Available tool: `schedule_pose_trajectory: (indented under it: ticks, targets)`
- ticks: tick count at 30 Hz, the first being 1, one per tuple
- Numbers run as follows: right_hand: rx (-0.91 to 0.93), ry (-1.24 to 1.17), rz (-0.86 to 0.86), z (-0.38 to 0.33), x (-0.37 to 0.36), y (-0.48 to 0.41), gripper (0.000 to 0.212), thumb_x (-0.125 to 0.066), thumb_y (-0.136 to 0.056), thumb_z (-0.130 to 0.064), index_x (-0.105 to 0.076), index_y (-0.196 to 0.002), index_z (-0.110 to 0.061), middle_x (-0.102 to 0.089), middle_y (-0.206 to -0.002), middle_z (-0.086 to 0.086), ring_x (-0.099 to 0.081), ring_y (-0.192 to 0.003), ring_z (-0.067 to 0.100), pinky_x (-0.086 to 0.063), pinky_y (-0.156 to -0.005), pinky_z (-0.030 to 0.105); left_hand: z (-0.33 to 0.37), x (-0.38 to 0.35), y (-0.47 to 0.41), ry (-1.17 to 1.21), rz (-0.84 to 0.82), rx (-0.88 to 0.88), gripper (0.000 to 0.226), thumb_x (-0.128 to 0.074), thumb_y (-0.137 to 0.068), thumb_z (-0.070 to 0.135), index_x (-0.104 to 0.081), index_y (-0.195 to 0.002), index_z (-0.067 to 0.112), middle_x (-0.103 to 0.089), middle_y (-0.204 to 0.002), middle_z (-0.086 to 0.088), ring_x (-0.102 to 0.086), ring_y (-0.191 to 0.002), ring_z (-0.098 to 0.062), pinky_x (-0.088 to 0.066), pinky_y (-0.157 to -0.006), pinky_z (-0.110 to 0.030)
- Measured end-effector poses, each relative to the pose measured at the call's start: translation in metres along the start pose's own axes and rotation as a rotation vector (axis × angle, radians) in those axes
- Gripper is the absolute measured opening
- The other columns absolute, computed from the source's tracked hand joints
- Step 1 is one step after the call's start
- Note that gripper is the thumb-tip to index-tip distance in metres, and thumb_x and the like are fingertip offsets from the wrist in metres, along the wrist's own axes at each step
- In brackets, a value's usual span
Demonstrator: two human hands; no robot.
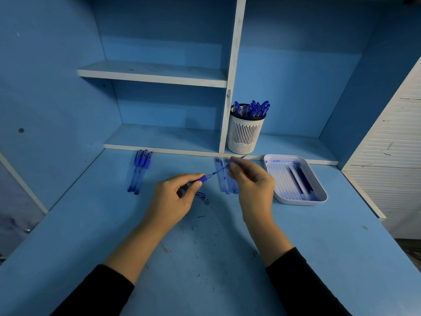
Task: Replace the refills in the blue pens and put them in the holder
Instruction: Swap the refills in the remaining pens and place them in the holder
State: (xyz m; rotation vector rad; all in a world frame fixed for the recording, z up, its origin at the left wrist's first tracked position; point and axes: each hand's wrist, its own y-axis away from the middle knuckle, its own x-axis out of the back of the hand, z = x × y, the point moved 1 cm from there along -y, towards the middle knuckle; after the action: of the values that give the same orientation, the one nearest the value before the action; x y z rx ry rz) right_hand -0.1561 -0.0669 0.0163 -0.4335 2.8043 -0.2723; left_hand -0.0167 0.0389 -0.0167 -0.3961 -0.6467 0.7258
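Left grip point(180, 190) is pinched round the pen point(205, 178) just over the surface point(205, 258), right grip point(248, 179) pinching the refill point(218, 171) sticking out of it. I'd keep both dead straight, slide gently, no bending. Holder point(245, 135) sits behind.

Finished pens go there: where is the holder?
Head view: the white holder stands on the low shelf, right of centre, beside the divider, behind the tray.

A blue desk point(205, 258), scuffed and flecked with dark ink marks point(200, 238), backs onto a blue hutch with white-edged shelves point(152, 73) and an upright divider point(234, 65). A white slatted panel point(391, 144) stands at the right. The light is dim and bluish.
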Motion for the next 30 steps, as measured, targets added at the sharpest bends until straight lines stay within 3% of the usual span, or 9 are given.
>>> schedule_pose_trajectory:
  ticks: [5, 12, 21, 25, 30]
  targets:
    - [0.016, -0.079, 0.095, -0.005, 0.012, -0.015, 0.017, -0.061, -0.089, 0.002, -0.072, -0.096, -0.01, -0.072, -0.089, 0.006, -0.066, -0.077, 0.011, -0.055, -0.08, 0.023, 0.0, 0.001, -0.001, -0.011, -0.013, 0.031, 0.02, -0.069, -0.09, 0.015, -0.075, -0.107, 0.023, -0.073, -0.096, 0.016, -0.065, -0.084, -0.005, -0.047, -0.068, -0.01]
    - [-0.048, -0.075, -0.03, -0.007, 0.016, -0.048, 0.019, -0.063, -0.087, 0.004, -0.069, -0.103, -0.005, -0.07, -0.098, 0.009, -0.067, -0.078, 0.012, -0.054, -0.073, 0.021, 0.0, 0.0, 0.001, 0.001, 0.002, 0.052, 0.02, -0.068, -0.091, 0.014, -0.074, -0.106, 0.023, -0.071, -0.095, 0.013, -0.064, -0.086, -0.007, -0.047, -0.07, -0.012]
    - [-0.108, 0.638, -0.521, 0.013, -0.008, -0.086, 0.023, -0.064, -0.083, 0.0, -0.074, -0.099, -0.013, -0.072, -0.093, 0.009, -0.062, -0.074, 0.015, -0.055, -0.076, 0.028, -0.002, 0.002, -0.02, 0.001, 0.16, -0.013, 0.022, -0.062, -0.089, 0.021, -0.073, -0.108, 0.019, -0.069, -0.097, 0.013, -0.063, -0.083, -0.012, -0.049, -0.076, -0.015]
    - [0.02, 0.902, -0.607, 0.02, -0.022, -0.097, 0.02, -0.066, -0.081, -0.003, -0.076, -0.097, -0.012, -0.072, -0.096, 0.002, -0.061, -0.08, 0.008, -0.043, -0.063, 0.001, -0.008, -0.001, -0.035, -0.03, 0.138, -0.025, 0.019, -0.065, -0.09, 0.016, -0.073, -0.107, 0.017, -0.068, -0.098, 0.015, -0.063, -0.085, -0.008, -0.048, -0.078, -0.011]
    - [0.083, 1.007, -0.578, 0.029, -0.032, -0.103, 0.016, -0.07, -0.081, -0.005, -0.075, -0.096, -0.007, -0.072, -0.098, 0.007, -0.063, -0.087, 0.015, -0.039, -0.065, 0.007, -0.017, -0.006, -0.046, -0.021, 0.099, -0.011, 0.02, -0.067, -0.09, 0.007, -0.073, -0.105, 0.018, -0.068, -0.098, 0.017, -0.063, -0.085, -0.004, -0.047, -0.077, -0.011]
